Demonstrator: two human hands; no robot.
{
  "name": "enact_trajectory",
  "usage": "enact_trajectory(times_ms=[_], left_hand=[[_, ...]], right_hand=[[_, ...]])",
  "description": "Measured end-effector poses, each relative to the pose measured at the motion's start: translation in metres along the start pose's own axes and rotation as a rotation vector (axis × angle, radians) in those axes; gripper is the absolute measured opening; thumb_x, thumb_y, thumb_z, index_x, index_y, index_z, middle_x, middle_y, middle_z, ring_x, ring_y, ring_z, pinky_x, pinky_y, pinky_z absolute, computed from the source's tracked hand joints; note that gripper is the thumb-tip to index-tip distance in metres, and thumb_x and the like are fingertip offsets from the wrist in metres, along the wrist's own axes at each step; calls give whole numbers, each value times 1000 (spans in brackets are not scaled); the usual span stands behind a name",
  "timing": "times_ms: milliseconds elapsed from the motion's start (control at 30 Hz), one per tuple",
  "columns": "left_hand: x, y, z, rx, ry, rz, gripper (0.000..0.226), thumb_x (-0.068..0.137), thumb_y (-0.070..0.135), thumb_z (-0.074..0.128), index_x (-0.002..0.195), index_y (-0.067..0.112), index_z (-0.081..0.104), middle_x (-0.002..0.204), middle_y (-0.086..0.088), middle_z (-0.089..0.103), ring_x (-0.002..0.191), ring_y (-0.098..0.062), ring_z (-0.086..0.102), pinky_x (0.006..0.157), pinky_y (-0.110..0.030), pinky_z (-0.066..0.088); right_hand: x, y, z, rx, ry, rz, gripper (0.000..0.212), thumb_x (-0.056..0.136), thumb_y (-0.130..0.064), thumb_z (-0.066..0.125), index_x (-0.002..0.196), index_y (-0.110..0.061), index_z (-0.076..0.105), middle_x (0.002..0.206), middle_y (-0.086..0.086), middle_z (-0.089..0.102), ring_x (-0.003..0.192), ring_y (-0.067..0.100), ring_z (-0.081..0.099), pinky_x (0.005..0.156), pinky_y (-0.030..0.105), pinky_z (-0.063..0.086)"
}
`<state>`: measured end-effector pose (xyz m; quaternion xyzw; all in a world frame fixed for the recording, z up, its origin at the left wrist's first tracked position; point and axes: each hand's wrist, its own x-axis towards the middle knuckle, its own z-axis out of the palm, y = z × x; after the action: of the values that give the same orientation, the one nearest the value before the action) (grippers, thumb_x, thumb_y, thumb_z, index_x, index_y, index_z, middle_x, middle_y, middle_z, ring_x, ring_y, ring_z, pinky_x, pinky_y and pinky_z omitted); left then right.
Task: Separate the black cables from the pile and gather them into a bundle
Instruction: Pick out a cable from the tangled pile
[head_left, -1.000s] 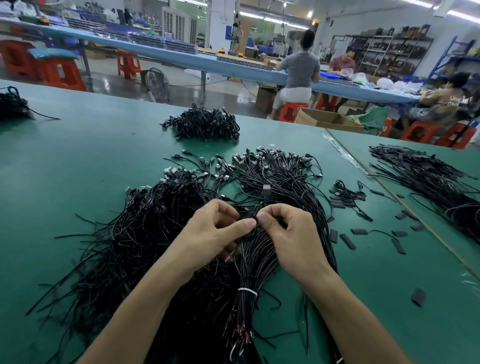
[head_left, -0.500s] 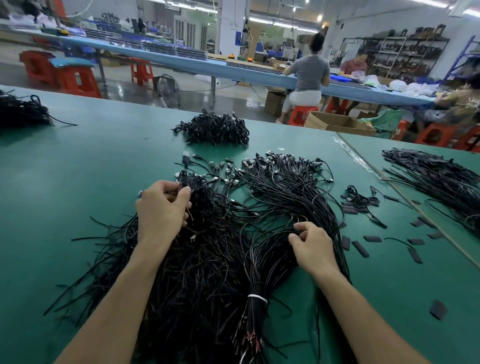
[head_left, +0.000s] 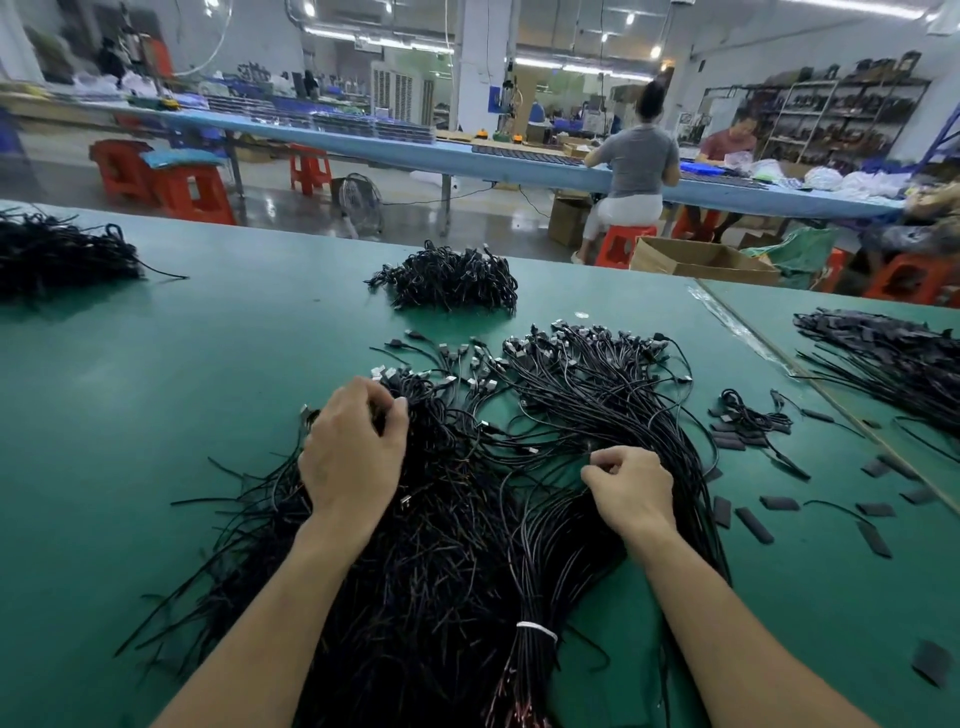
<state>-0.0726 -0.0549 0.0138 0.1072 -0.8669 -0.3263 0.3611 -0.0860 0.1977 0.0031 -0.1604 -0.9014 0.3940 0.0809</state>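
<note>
Head view down onto green bench (head_left: 156, 389), with black cables (head_left: 441, 545) heaped near centre. Left hand (head_left: 353, 457) on far left part of heap, fingers (head_left: 363, 392) curled round plug ends. Right hand (head_left: 631, 488) just right of it, fingers pinching thin strands of fanned bundle (head_left: 597, 415), tied at near end with white band (head_left: 536, 630). Smaller heap (head_left: 449, 280) farther back.

table (head_left: 156, 389): green, foreground | bench (head_left: 519, 166): long, blue, across room | stools (head_left: 192, 192): red | floor (head_left: 275, 200): glossy grey | fan (head_left: 357, 200): on floor | shelves (head_left: 852, 114): far right | pillar (head_left: 480, 62): white | lights (head_left: 543, 63): ceiling tubes, lit
</note>
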Motion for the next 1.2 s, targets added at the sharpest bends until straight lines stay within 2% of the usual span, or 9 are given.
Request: enact_trajectory(times_ms=[100,167,233,300,400,700,800,967,1200], left_hand=[[-11,25,4,-113,-187,118,18,90,27,70,79,23,56,56,15,47,42,-2,45,39,-14,33],[-23,43,9,-156,-420,124,14,89,35,71,87,24,63,63,15,57,53,2,57,47,-12,45],[-36,55,18,-50,-620,151,22,88,48,68,102,30,65,84,16,63,74,1,62,68,-24,57],[-50,60,28,118,-767,180,38,89,56,62,116,30,62,109,8,59,103,-14,60,86,-36,53],[-69,58,39,248,-917,215,45,93,57,55,126,26,58,121,-1,49,121,-22,46,90,-41,46],[-71,57,36,123,-1012,236,23,95,43,60,116,33,66,110,4,45,119,-20,44,89,-35,43],[-68,57,34,75,-1037,254,22,95,39,63,116,33,67,105,5,41,118,-20,45,94,-35,43],[-68,57,34,46,-1024,285,20,92,38,67,111,35,69,105,6,44,110,-18,48,90,-37,47],[-68,57,45,-319,-686,16,22,90,34,70,101,25,53,94,5,59,82,-14,58,79,-40,54]], right_hand=[[-1,-14,-2,235,-83,10,15,87,-9,63,74,-9,71,64,-8,64,59,6,53,54,18,44],[2,-23,-3,247,-50,21,20,88,-10,60,68,-7,62,51,-11,53,47,3,43,47,17,41],[4,-27,-4,136,-34,23,12,89,-20,61,83,-10,62,72,-5,63,61,7,54,55,24,45],[1,-23,-1,-102,-116,70,31,90,-31,61,111,-9,55,110,9,60,97,24,58,73,31,44],[-5,-6,6,-332,-214,116,40,90,-34,61,116,-6,48,129,19,48,111,35,51,79,35,44],[3,3,7,-35,-158,218,55,75,-13,84,126,-13,61,121,12,61,107,27,57,82,31,47],[6,-1,11,230,-74,260,25,79,-19,81,100,-11,71,94,2,65,98,24,58,78,29,41],[11,-19,4,602,-99,390,21,92,-25,69,78,-8,66,73,1,63,57,12,40,52,27,32],[-23,-55,-13,730,-272,-19,26,98,-14,53,72,-16,53,55,-10,47,48,5,36,49,20,30]])
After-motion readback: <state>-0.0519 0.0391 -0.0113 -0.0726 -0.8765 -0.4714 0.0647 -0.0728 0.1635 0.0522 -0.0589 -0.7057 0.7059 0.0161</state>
